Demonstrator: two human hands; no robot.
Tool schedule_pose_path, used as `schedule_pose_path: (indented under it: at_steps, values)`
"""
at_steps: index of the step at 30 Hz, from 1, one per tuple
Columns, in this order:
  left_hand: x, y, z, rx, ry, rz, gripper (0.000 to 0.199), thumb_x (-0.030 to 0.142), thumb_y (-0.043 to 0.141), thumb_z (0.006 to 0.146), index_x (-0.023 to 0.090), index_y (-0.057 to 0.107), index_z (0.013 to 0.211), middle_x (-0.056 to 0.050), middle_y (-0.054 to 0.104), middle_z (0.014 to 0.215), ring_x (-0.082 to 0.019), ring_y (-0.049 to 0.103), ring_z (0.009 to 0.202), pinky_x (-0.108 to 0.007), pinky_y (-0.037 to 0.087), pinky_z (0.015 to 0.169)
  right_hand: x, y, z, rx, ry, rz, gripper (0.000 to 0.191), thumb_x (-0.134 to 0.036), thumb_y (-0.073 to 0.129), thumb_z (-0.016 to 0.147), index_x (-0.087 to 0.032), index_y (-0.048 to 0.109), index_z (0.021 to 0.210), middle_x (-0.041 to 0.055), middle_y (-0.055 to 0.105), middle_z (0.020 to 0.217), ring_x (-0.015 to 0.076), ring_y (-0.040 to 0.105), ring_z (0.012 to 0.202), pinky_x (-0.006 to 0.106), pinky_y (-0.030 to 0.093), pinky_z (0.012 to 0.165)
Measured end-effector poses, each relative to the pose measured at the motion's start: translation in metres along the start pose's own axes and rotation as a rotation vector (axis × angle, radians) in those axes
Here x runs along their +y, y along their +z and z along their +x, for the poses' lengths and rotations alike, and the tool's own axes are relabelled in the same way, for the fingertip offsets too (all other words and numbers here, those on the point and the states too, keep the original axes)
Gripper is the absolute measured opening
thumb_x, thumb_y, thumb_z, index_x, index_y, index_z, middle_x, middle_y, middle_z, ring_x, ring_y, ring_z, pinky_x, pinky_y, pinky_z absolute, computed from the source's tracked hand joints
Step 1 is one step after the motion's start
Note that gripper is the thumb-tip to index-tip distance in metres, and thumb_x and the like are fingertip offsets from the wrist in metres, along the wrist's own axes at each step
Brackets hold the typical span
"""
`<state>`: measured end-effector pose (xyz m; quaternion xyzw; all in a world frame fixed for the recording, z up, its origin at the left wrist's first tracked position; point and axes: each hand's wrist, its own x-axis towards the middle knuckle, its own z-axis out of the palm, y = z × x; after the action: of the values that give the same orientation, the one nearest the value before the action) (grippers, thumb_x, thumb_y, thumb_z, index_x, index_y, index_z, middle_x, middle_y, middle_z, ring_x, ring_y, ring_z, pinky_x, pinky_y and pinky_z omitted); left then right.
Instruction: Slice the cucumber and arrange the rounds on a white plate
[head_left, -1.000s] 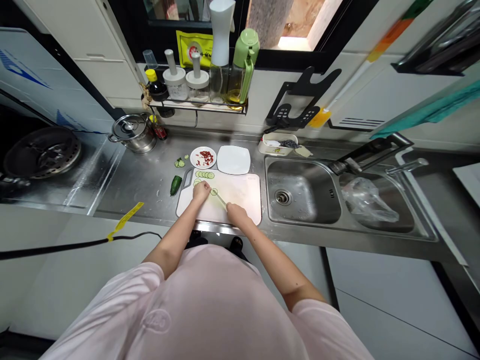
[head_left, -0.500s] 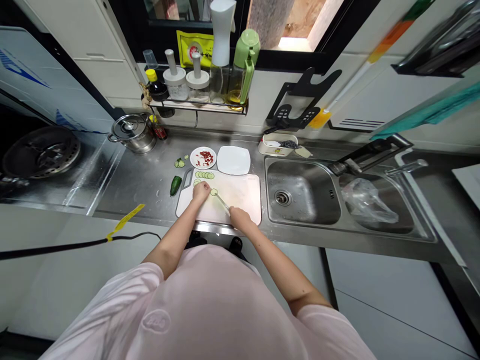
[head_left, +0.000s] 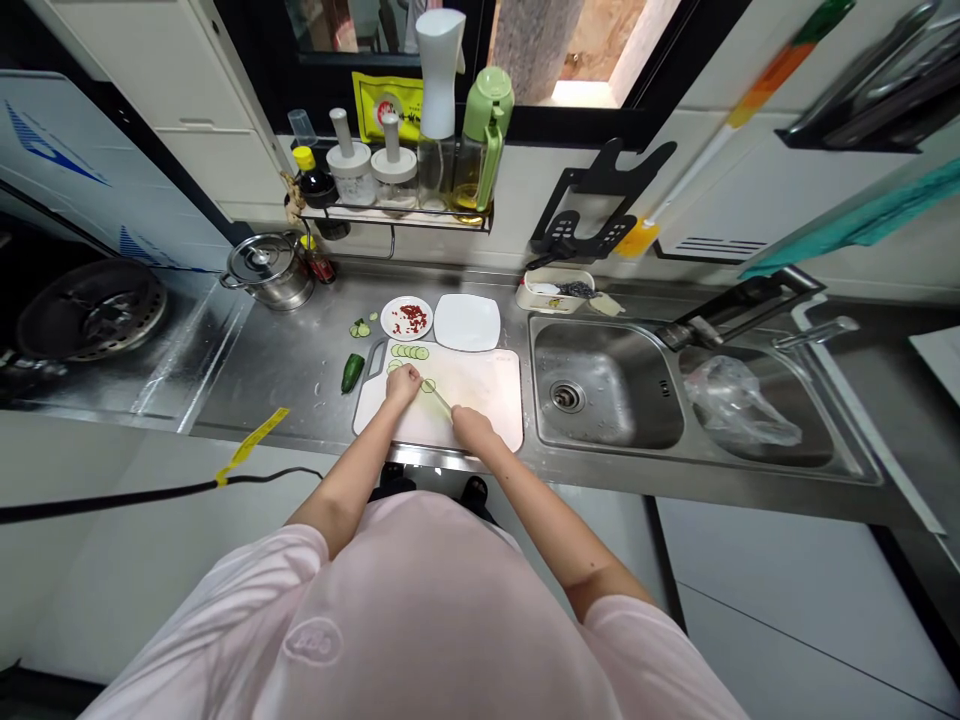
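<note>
My right hand [head_left: 473, 431] is closed around the handle of a knife [head_left: 442, 402], whose blade points up and left over the white cutting board [head_left: 487, 385]. At the blade's tip lies a round cucumber slice [head_left: 428, 386]. Just left of that slice, my left hand [head_left: 403, 385] is closed with its fingertips pinched together; what they hold, if anything, is hidden. Along the board's top left runs a row of overlapping cucumber slices [head_left: 409, 352], with more partly covered by my left hand. A dark green cucumber piece [head_left: 352, 373] rests on the counter left of the board.
Behind the board stand a plate of chopped red pieces [head_left: 396, 318] and a white plate [head_left: 466, 322]. Cucumber scraps [head_left: 360, 328] lie left of them. To the right is a double sink [head_left: 607, 400] with a plastic bag [head_left: 739, 400]. A steel pot [head_left: 270, 270] stands back left.
My right hand and the knife have shifted slightly left and up, bringing the blade closer to my left fingers. My left hand stays almost in place.
</note>
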<state>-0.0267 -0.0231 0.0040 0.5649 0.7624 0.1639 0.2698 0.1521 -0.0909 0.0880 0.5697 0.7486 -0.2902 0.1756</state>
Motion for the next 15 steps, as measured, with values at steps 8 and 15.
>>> schedule_pose_path:
  at_steps: [8,15]
  values:
    - [-0.0004,0.0007,0.0011,-0.007,0.000,-0.006,0.009,0.024,0.062,0.071,0.020,0.065,0.079,-0.003,0.067,0.079,-0.015,0.060,0.076,-0.025,0.042,0.070,-0.0028,-0.0037,-0.0010,-0.012,0.017,-0.002,0.027,-0.010,0.046,0.087,-0.013,0.054,0.112,0.0164,0.063,0.108,0.0223,0.060,0.103,0.028,0.045,0.080]
    - [0.0000,-0.0002,0.0006,0.000,0.006,-0.022,0.009,0.024,0.062,0.071,0.019,0.065,0.078,-0.002,0.067,0.078,-0.015,0.059,0.075,-0.025,0.042,0.068,0.0017,0.0014,0.0028,-0.003,-0.010,0.014,0.026,-0.010,0.045,0.088,-0.013,0.055,0.112,0.0161,0.063,0.108,0.0221,0.061,0.102,0.028,0.045,0.080]
